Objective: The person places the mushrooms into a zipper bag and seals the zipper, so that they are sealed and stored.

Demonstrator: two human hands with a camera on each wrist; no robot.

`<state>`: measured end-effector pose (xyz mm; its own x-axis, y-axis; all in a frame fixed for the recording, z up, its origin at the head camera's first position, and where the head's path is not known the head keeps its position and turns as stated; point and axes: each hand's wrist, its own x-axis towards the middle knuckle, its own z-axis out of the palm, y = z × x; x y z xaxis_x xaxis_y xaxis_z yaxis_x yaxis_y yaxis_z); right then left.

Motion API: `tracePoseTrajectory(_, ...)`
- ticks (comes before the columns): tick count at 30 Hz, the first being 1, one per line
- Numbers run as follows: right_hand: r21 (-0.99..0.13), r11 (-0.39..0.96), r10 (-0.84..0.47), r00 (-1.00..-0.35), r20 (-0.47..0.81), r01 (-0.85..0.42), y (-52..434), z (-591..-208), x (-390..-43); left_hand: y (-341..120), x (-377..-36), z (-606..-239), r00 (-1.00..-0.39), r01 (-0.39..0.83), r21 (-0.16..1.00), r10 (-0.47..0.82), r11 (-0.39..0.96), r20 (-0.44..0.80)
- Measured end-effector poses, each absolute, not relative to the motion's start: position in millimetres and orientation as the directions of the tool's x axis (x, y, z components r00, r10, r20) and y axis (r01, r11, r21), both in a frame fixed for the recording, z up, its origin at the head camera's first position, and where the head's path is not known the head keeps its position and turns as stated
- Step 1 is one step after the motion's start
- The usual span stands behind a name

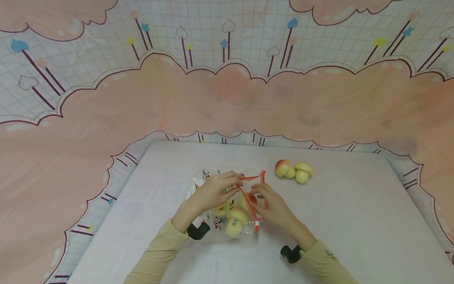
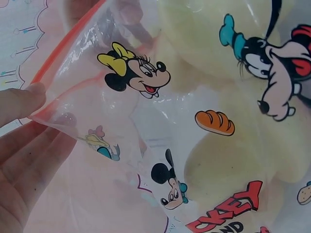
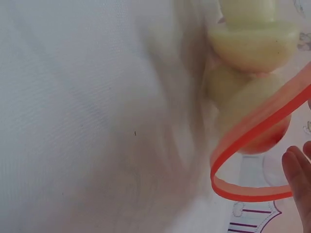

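A clear zip bag (image 1: 209,213) with cartoon prints and a red zip edge (image 2: 68,41) lies on the table, its mouth spread apart. Several pale yellow toy mushrooms (image 1: 235,223) are inside; one near the mouth has a reddish cap (image 3: 269,138). My left hand (image 1: 218,191) pinches the zip edge between thumb and fingers, seen clearly in the left wrist view (image 2: 24,145). At the mouth's right side is my right hand (image 1: 271,203), its fingers (image 3: 296,167) extended beside the red band and apart from the reddish cap in the right wrist view.
Two more toy mushrooms, one red-capped (image 1: 282,167) and one yellow (image 1: 303,172), lie together on the white table (image 1: 354,213) beyond the right hand. A patterned cloth (image 1: 227,98) hangs behind the table.
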<state>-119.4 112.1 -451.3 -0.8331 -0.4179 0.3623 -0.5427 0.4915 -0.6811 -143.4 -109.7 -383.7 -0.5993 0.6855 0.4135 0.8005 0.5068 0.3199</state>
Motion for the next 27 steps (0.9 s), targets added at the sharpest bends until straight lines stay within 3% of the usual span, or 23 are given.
tracePoseTrajectory(12,-0.715,0.595,-0.339,-0.921,0.191,-0.367,125.0,-444.9,-107.5,-108.9,-144.1,-385.3,-0.623,0.782,0.324,0.675,0.532,0.395)
tracePoseTrajectory(27,-0.682,0.605,-0.296,-0.911,0.288,-0.412,160.4,-458.2,-105.3,-110.4,-143.2,-383.4,-0.627,0.779,0.326,0.668,0.536,0.400)
